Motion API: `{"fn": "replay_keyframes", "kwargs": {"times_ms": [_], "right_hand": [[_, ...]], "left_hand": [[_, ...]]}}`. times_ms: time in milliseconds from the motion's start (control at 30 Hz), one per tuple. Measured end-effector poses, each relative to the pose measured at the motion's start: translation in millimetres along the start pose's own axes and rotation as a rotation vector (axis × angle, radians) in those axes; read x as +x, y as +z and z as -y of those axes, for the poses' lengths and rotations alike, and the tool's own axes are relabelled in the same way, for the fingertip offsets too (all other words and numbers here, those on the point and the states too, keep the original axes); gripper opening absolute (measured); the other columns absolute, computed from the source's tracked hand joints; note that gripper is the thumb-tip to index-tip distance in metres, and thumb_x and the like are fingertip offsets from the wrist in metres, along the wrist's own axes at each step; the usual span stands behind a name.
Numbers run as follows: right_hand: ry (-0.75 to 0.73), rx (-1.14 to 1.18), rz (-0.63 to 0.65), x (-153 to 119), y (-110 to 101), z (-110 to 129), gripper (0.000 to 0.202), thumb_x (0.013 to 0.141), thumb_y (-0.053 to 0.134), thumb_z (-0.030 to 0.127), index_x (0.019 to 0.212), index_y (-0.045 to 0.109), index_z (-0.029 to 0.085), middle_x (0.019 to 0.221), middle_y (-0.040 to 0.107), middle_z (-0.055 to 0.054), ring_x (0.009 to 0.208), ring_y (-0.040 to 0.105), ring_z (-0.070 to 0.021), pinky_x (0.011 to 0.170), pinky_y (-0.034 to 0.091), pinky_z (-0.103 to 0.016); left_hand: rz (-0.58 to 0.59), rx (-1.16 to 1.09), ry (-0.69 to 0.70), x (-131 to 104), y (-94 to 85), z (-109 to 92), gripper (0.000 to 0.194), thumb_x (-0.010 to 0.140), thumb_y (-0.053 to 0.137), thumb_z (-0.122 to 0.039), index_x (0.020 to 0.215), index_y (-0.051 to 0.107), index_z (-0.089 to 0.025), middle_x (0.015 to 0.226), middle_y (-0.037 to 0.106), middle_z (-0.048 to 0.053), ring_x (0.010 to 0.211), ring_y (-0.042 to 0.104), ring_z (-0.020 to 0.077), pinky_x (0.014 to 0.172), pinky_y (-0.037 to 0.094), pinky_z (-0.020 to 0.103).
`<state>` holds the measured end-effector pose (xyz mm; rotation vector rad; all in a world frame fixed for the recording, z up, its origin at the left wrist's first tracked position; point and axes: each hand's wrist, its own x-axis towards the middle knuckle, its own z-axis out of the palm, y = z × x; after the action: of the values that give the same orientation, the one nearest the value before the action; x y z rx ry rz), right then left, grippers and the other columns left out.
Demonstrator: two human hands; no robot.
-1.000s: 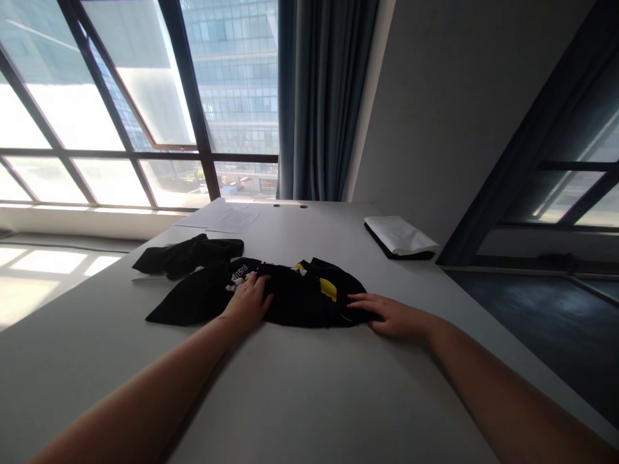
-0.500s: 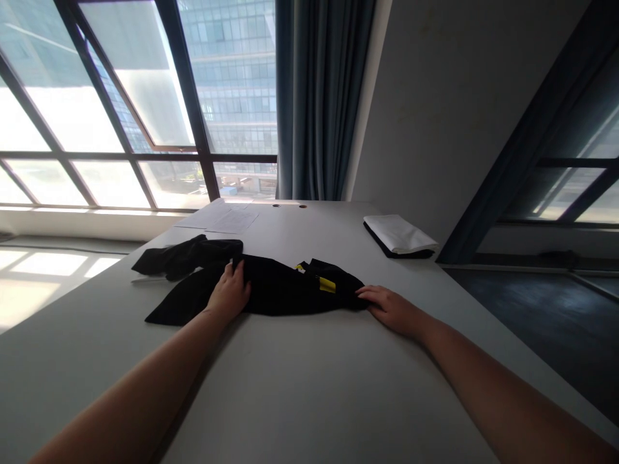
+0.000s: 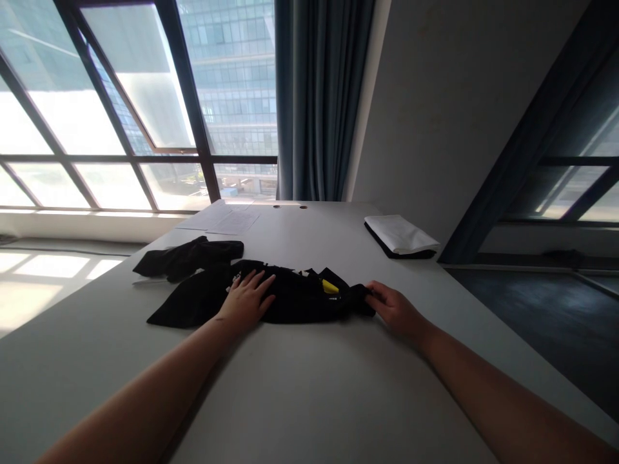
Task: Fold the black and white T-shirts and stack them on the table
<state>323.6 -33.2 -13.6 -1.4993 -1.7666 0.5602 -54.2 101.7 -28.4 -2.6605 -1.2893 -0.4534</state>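
Observation:
A black cloth item (image 3: 300,299) lies bunched across the white table (image 3: 309,380), with a yellow patch (image 3: 330,287) toward its right part. My left hand (image 3: 247,298) rests on the cloth's left part, palm down with the fingers spread. At the cloth's right end, my right hand (image 3: 389,305) pinches the black fabric between thumb and fingers. Small white marks show beside my left fingers. Behind and to the left lies a second dark crumpled cloth (image 3: 191,256).
A folded white cloth on a black one (image 3: 400,234) lies at the table's right edge. Paper sheets (image 3: 232,221) lie at the far left, near two round holes. Windows, a blue curtain (image 3: 324,103) and a grey wall stand beyond.
My left hand has moved slightly right and its fingers have spread flat on the cloth. My right hand now pinches the right end, which is more bunched and raised.

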Motion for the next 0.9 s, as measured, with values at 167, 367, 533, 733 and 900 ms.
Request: {"fn": "replay_keyframes", "kwargs": {"times_ms": [167,367,533,733,900], "right_hand": [[-0.209,-0.063,0.208,-0.4,17.4,10.0,0.043,0.095,0.062,0.037,0.135,0.063,0.022,0.150,0.055,-0.011,0.134,0.056,-0.0273,0.116,0.043,-0.043],[-0.175,-0.122,0.255,2.9,23.8,7.0,0.056,0.093,0.061,0.026,0.149,0.057,0.025,0.148,0.060,-0.010,0.135,0.058,-0.0272,0.118,0.042,-0.048],[-0.076,-0.062,0.324,2.1,10.7,20.8,0.031,0.094,0.061,0.030,0.120,0.075,0.022,0.115,0.075,-0.006,0.106,0.070,-0.0254,0.097,0.053,-0.038],[0.135,0.228,0.683,-3.9,-11.2,39.5,0.032,0.091,0.069,0.046,0.099,0.075,0.016,0.093,0.074,-0.002,0.086,0.067,-0.0205,0.081,0.052,-0.030],[0.374,0.471,0.687,-23.0,-37.0,24.8,0.055,0.070,0.083,0.062,0.097,0.076,0.015,0.089,0.075,-0.008,0.080,0.071,-0.0256,0.078,0.057,-0.036]], "left_hand": [[0.086,-0.026,-0.072,4.7,1.7,-2.1,0.077,0.096,0.062,-0.054,0.164,0.037,-0.027,0.142,0.063,0.017,0.133,0.056,0.0396,0.109,0.042,0.057],[0.228,-0.075,-0.011,6.7,-5.1,-7.1,0.038,0.100,0.057,-0.042,0.129,0.068,-0.020,0.111,0.076,0.015,0.109,0.070,0.0341,0.098,0.052,0.045],[0.183,-0.218,0.116,-1.5,-10.0,-18.2,0.027,0.097,0.061,-0.035,0.120,0.071,-0.025,0.138,0.065,0.011,0.128,0.060,0.0334,0.110,0.049,0.049],[0.337,-0.514,0.216,-15.7,-39.3,-43.1,0.036,0.097,0.057,-0.032,0.132,0.065,-0.026,0.135,0.068,0.009,0.128,0.061,0.0284,0.115,0.046,0.043],[0.595,-0.879,0.141,-33.5,-83.2,-70.6,0.032,0.094,0.064,-0.048,0.119,0.068,-0.028,0.106,0.074,0.004,0.094,0.068,0.0243,0.085,0.053,0.032]]}}
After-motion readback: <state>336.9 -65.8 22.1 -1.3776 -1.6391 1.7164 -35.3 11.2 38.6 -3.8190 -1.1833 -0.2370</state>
